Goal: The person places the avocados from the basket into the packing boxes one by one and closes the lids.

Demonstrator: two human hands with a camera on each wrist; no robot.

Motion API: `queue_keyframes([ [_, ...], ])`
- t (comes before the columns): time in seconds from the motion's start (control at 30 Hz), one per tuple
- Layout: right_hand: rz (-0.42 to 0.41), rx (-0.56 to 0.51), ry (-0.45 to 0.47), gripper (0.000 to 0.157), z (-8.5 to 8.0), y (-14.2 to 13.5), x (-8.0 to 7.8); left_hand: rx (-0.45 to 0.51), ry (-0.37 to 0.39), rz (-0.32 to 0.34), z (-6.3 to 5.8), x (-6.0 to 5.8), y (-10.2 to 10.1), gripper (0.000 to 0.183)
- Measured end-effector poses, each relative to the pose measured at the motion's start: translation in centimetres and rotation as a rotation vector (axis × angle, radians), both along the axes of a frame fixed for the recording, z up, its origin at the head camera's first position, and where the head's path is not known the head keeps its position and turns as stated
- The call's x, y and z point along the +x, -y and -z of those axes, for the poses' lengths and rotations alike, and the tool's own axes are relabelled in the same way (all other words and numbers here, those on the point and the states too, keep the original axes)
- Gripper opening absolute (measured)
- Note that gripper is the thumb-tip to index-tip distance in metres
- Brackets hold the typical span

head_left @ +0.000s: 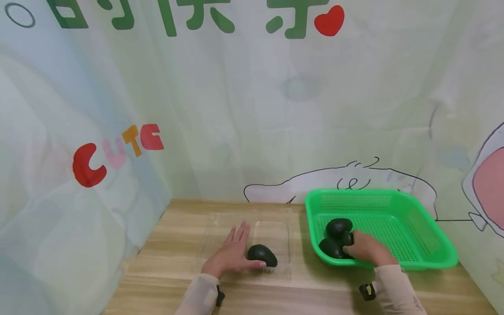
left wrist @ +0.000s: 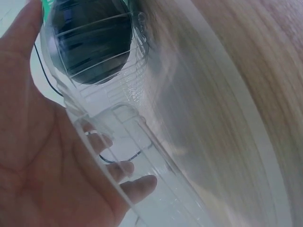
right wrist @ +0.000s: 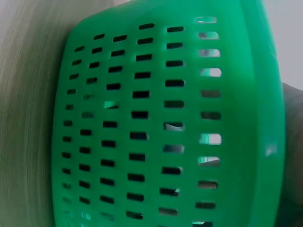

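Avocado (head_left: pixel 347 239) gripped by your right hand (head_left: pixel 368 248), fingers curled, lies in the green basket (head_left: pixel 437 236) at its left end, long axis mostly hidden, rightward of the clear plastic container (head_left: pixel 271 229), where your left hand (head_left: pixel 231 254), fingers straight, is beside a second avocado (head_left: pixel 260 253).

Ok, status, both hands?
Left hand on clear box. Right hand grips avocado in green basket. Another avocado in box. Basket blocks right wrist view.

Dk oval fruit (head_left: pixel 261 255) in clear tray (head_left: pixel 271 232); more fruit (head_left: pixel 339 227) bunched in grn basket (head_left: pixel 413 238), 1 in R fingers (head_left: pixel 357 241).
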State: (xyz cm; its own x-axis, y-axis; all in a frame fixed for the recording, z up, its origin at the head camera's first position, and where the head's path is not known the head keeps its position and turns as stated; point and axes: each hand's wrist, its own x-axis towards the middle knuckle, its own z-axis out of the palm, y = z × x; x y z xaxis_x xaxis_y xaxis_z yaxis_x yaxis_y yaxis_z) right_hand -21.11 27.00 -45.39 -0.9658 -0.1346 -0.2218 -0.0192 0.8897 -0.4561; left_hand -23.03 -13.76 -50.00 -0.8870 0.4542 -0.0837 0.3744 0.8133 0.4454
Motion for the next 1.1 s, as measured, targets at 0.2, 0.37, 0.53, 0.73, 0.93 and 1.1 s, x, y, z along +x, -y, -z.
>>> queue_keyframes([
  [0.2,0.005,-0.023,0.018,0.057,0.4,0.2,-0.2,0.015,-0.006,-0.006,-0.3,0.4,0.0,0.13],
  [0.37,0.014,-0.031,0.001,0.058,0.6,0.2,0.0,0.025,-0.011,-0.02,-0.2,0.8,0.0,0.13],
  [0.53,0.034,-0.035,0.001,0.059,0.9,0.1,0.1,0.019,-0.012,-0.023,-0.1,1.0,-0.1,0.13],
  [0.73,0.064,-0.045,-0.016,0.053,1.3,0.0,0.4,0.035,0.023,-0.032,-0.2,1.2,-0.2,0.128],
  [0.93,0.096,-0.03,-0.013,0.067,1.2,0.0,0.4,0.031,0.014,-0.028,-0.5,1.3,-0.3,0.126],
  [1.1,0.129,-0.039,-0.014,0.072,1.1,0.1,0.3,0.027,0.006,-0.025,-0.6,1.3,-0.3,0.126],
])
